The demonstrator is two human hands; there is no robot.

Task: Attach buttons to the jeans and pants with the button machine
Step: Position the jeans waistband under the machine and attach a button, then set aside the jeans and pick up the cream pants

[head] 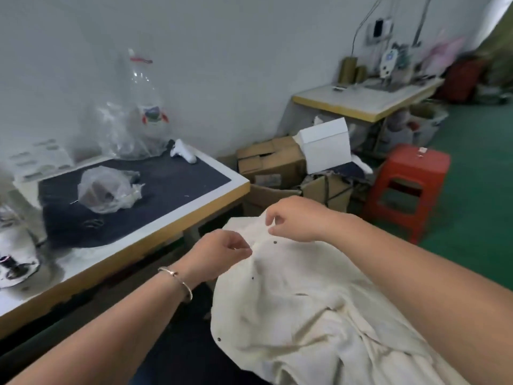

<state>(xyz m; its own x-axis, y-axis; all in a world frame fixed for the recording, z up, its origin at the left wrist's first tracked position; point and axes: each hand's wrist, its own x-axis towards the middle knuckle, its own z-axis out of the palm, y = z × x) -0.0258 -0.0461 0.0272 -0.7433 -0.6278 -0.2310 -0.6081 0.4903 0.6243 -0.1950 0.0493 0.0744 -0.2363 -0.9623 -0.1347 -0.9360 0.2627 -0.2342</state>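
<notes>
Bench with a white top, yellow edge and dark mat at far left, crumpled clear plastic bag lying on it. Left hand, silver bangle on the wrist, pinches the cream cotton pants at the upper edge; right hand pinches the same edge just beside it. Pants drape low between both arms. Red plastic stool stands right.

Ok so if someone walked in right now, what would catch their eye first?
Most likely the cream garment bunched up in the foreground, with the left hand and right hand pinching its upper edge. Next, the red plastic stool on the green floor at the right, and the crumpled clear plastic bag on the dark-topped table at the left.
</notes>
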